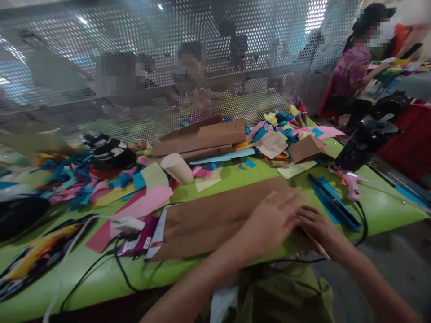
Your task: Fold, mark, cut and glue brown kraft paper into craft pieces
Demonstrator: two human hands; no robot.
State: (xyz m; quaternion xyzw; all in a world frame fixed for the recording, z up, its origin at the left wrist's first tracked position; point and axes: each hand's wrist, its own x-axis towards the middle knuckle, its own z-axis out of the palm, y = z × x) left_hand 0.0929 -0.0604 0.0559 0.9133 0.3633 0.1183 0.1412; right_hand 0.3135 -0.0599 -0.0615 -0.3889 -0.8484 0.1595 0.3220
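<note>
A long sheet of brown kraft paper lies across the front of the green table, over a white printed sheet at its left end. My left hand rests on its right part, fingers stretched to the right and somewhat blurred. Close against those fingertips, my right hand is closed round the paper's right end, where the edge looks rolled or folded. The thumb of the right hand is hidden. To the right lie a blue strip with a dark slim tool on it and a pink glue gun.
Behind the sheet are a white paper roll, folded brown paper and coloured scraps. A black bottle stands at right. Cables and a white plug lie at left. A perforated metal screen rises behind; a person sits far right.
</note>
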